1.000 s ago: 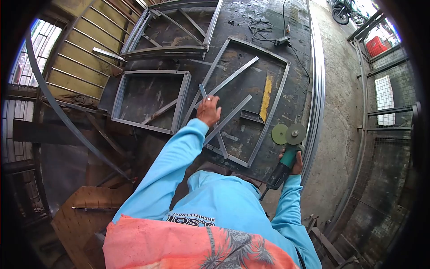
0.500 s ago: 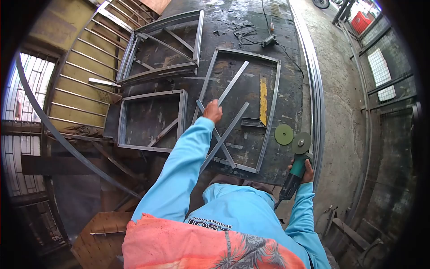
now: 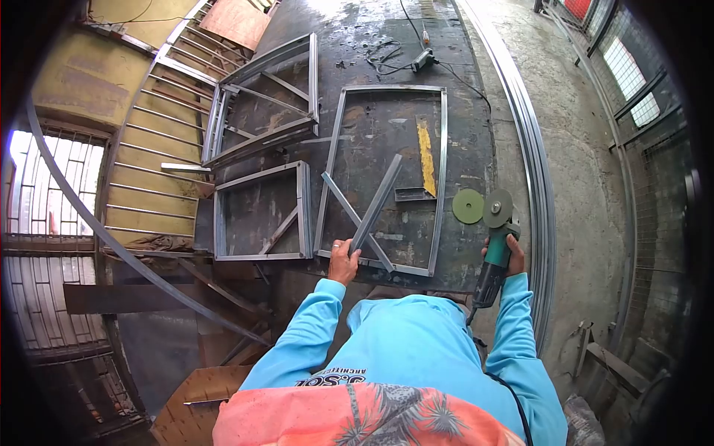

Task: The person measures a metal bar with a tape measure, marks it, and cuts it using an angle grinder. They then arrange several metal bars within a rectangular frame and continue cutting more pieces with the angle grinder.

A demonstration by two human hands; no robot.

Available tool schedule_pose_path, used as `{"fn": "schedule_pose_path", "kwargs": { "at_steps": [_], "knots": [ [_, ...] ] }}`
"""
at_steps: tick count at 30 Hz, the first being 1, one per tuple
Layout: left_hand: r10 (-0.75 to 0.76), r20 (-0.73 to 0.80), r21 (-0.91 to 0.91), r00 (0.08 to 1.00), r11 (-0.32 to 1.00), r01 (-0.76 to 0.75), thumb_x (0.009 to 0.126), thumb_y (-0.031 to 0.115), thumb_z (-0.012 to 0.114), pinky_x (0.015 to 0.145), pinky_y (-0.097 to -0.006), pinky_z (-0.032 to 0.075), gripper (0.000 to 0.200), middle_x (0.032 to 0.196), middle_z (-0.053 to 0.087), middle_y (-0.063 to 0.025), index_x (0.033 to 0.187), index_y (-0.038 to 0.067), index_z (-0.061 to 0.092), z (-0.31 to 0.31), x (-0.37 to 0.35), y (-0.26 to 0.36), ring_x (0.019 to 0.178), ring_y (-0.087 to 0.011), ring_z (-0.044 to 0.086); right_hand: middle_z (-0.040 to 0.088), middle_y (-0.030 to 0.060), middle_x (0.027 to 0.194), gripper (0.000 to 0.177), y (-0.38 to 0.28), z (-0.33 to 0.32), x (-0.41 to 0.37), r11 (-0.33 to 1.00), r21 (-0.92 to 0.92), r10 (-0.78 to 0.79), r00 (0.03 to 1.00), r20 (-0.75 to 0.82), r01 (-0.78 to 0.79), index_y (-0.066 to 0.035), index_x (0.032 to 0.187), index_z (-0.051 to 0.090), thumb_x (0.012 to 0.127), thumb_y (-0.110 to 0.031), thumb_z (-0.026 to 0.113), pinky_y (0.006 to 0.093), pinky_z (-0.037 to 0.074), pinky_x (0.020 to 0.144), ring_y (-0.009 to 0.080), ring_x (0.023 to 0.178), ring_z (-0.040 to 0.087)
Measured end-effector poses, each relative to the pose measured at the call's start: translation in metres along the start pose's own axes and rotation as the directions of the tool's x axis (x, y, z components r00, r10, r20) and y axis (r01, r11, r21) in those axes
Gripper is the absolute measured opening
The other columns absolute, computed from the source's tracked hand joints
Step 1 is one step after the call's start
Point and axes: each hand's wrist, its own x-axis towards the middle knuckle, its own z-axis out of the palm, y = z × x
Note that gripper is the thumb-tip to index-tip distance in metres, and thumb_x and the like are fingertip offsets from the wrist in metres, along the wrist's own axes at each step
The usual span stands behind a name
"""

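Observation:
My left hand (image 3: 343, 263) is closed around the lower end of a grey metal bar (image 3: 381, 192), near the front edge of the worktable. This bar slants up and right across a second metal bar (image 3: 341, 195). Both lie within a rectangular metal frame (image 3: 442, 141). In my right hand (image 3: 515, 258) is a green and black angle grinder (image 3: 497, 253), its disc pointing away from me at the table's right edge. A loose green disc (image 3: 468, 207) lies beside it. Inside the frame rests an L-shaped try square (image 3: 427, 160) with a yellow, worn blade.
Two more metal frames, a larger one (image 3: 315, 82) and a smaller one (image 3: 303, 215), lie to the left. A corded tool (image 3: 423, 61) sits at the back. Long metal bars (image 3: 529, 141) run along the right side. A curved metal strip (image 3: 149, 234) crosses the left.
My left hand has drawn back toward me, down to the front of the frame. The bar it held farther out no longer shows separately. The grinder stays in my right hand.

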Motion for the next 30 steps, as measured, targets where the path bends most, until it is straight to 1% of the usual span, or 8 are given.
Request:
{"fn": "schedule_pose_path", "kwargs": {
  "at_steps": [2,5,7,11,20,23,25,30],
  "knots": [
    [0.006,0.018,0.016,1.0,1.0,-0.006,0.083,0.01,0.069,0.086,-0.0425,0.046,0.035,0.101,0.055,-0.0221,0.112,-0.006,0.06,-0.003,-0.001,0.0,0.096,-0.0388,0.057,0.065,0.0162,0.096,0.06,0.0,0.002,0.002,1.0,-0.012,-0.002,1.0,0.005,0.002,0.001,0.116,0.055,0.082,-0.046,0.071,0.0361,0.059,0.069,0.0271,0.078,0.07],
    [0.025,-0.011,0.024,1.0,0.999,-0.024,0.082,0.01,0.069,0.086,-0.0425,0.046,0.035,0.101,0.056,-0.0211,0.112,-0.006,0.06,0.002,-0.005,-0.004,0.096,-0.0379,0.057,0.065,0.0164,0.096,0.061,-0.001,-0.003,-0.001,0.999,-0.045,-0.005,1.0,0.023,0.006,0.001,0.115,0.055,0.081,-0.046,0.072,0.0361,0.059,0.069,0.0271,0.079,0.07],
    [0.058,-0.041,0.05,0.997,0.997,-0.056,0.083,0.01,0.067,0.084,-0.0444,0.046,0.031,0.102,0.055,-0.0204,0.111,-0.001,0.06,0.002,-0.009,-0.004,0.095,-0.0394,0.057,0.065,0.0168,0.097,0.061,0.0,-0.006,-0.002,0.998,-0.064,-0.009,0.998,0.056,0.013,0.001,0.115,0.056,0.08,-0.046,0.072,0.036,0.059,0.069,0.0274,0.079,0.07],
    [0.047,-0.052,0.055,0.998,0.997,-0.044,0.082,0.01,0.067,0.084,-0.0442,0.046,0.03,0.1,0.056,-0.0201,0.109,-0.001,0.061,0.002,-0.012,-0.006,0.096,-0.0392,0.057,0.065,0.0176,0.097,0.058,0.001,-0.012,-0.009,0.998,-0.061,-0.013,0.998,0.061,0.017,0.001,0.115,0.056,0.083,-0.045,0.071,0.0371,0.06,0.068,0.0281,0.078,0.07],
    [0.026,-0.016,0.082,1.0,0.996,-0.025,0.081,0.012,0.068,0.085,-0.0446,0.046,0.029,0.1,0.057,-0.0195,0.107,-0.001,0.062,-0.008,-0.015,-0.001,0.095,-0.0389,0.057,0.064,0.0168,0.096,0.061,0.0,-0.017,-0.021,0.999,-0.029,-0.02,0.999,0.025,0.021,0.002,0.114,0.055,0.08,-0.045,0.072,0.0373,0.059,0.069,0.0279,0.078,0.07],
    [-0.023,0.022,0.105,0.999,0.994,0.021,0.08,0.013,0.069,0.086,-0.045,0.046,0.03,0.101,0.058,-0.0197,0.106,0.0,0.062,-0.009,-0.013,0.002,0.096,-0.0392,0.057,0.064,0.0169,0.096,0.061,0.0,-0.018,-0.023,1.0,-0.011,-0.008,1.0,0.017,0.008,0.002,0.114,0.055,0.081,-0.046,0.072,0.0376,0.059,0.069,0.0281,0.078,0.07],
    [-0.031,0.044,0.151,0.999,0.988,0.024,0.079,0.016,0.07,0.087,-0.0445,0.047,0.033,0.102,0.059,-0.02,0.107,0.001,0.062,-0.01,-0.011,0.0,0.097,-0.0389,0.058,0.064,0.0171,0.097,0.061,0.0,-0.018,-0.025,1.0,-0.026,-0.013,0.999,0.031,0.014,0.002,0.115,0.055,0.081,-0.045,0.071,0.0381,0.059,0.069,0.0282,0.078,0.07],
    [-0.049,0.078,0.172,0.996,0.985,0.035,0.077,0.022,0.073,0.085,-0.0432,0.048,0.041,0.104,0.06,-0.0198,0.111,0.002,0.06,-0.014,-0.001,0.009,0.097,-0.0377,0.06,0.065,0.0175,0.098,0.063,0.008,-0.032,-0.026,0.999,-0.049,0.0,0.999,0.041,0.002,0.001,0.117,0.054,0.082,-0.047,0.071,0.0385,0.059,0.07,0.0285,0.08,0.07]
  ]
}}
